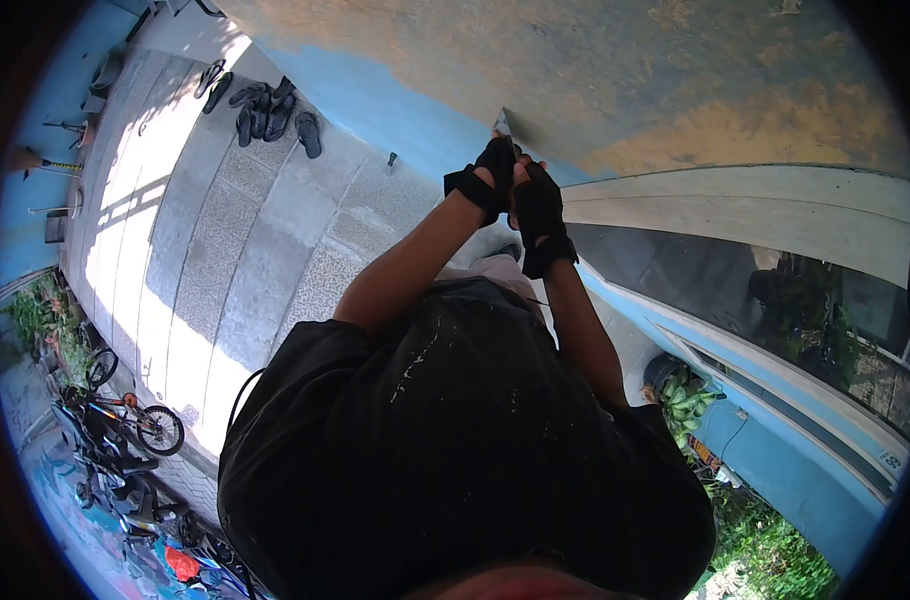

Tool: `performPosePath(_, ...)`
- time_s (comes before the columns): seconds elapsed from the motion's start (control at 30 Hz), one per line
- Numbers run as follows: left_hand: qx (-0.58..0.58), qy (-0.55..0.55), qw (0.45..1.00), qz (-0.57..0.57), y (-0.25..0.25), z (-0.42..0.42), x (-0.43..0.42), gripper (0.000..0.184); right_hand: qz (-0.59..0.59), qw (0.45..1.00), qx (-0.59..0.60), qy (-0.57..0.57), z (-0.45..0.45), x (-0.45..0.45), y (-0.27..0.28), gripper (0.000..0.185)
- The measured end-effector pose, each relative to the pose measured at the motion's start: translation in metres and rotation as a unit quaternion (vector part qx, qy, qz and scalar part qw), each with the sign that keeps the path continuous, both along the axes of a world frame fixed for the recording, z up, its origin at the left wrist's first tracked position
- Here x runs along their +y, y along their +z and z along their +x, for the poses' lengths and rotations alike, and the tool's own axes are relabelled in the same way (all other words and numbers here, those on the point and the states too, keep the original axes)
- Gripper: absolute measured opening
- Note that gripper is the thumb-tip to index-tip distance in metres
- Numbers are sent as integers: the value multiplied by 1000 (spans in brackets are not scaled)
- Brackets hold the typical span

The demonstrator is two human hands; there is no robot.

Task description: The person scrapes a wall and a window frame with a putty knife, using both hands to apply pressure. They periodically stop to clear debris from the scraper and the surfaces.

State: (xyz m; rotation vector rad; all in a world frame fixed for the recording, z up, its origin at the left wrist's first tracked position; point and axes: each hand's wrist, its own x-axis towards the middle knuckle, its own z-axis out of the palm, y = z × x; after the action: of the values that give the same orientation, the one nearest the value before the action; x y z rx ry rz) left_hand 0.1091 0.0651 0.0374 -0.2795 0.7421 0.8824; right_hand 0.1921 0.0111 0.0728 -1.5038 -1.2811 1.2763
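Both of my hands wear black fingerless gloves and are raised close together at the wall (595,60). My left hand (492,172) is closed around a scraper (506,124), whose flat metal blade sticks out past the fingers and rests at the wall surface. Right beside it, my right hand (541,205) is closed too, its fingers curled against the same tool. The gloves and fingers hide the handle. Around the blade, the wall shows light blue paint and rough patches of brown and ochre.
A window (735,290) with a pale frame (735,205) is to the right. Several dark sandals (265,110) lie on the tiled floor (285,215). A bicycle (135,420) and motorbikes stand at the lower left. A potted plant (683,400) sits below the window.
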Motion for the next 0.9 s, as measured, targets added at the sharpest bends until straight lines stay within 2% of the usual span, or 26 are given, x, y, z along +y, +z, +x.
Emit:
performPosePath(0.03,-20,-2,999,28,-11,-3,-1,55,-31,998,52,14,-7,4,2,20)
performPosePath(0.1,-62,-3,995,81,-36,-8,-6,64,-27,999,37,27,-4,-1,-2,21)
performPosePath(0.17,-86,0,989,118,-26,-9,-2,68,-16,999,39,3,3,-9,0,24)
performPosePath(0.2,-68,-53,986,145,-16,-7,-11,71,-14,999,39,6,12,-15,7,24)
performPosePath(0.23,-49,-106,979,169,-1,-4,-19,73,-93,983,161,3,20,-21,26,23)
performPosePath(0.27,-88,-102,979,151,8,-1,-24,74,-171,945,279,-2,23,-24,38,22)
performPosePath(0.3,-89,-101,980,149,14,5,-25,74,-174,944,279,-1,22,-24,41,22)
performPosePath(0.37,-5,-22,992,128,17,15,-26,71,-140,965,221,-17,19,-26,45,21)
performPosePath(0.5,-59,-83,984,147,8,10,-24,65,-141,964,226,-28,18,-28,41,21)
performPosePath(0.57,-78,-69,983,154,9,7,-26,58,-103,989,105,-27,15,-27,32,24)
performPosePath(0.6,-77,-68,983,153,10,7,-27,58,-104,989,106,-25,16,-27,20,24)
performPosePath(0.67,-63,-8,989,132,17,9,-26,55,45,999,17,-18,14,-23,4,20)
performPosePath(0.8,-26,-13,991,133,9,7,-21,53,-2,1000,-22,0,13,-21,15,18)
performPosePath(0.87,-100,-20,984,147,7,10,-25,52,-79,992,82,-47,16,-27,27,21)
performPosePath(0.9,-100,-19,984,148,6,12,-24,52,-78,993,81,-46,21,-26,27,21)
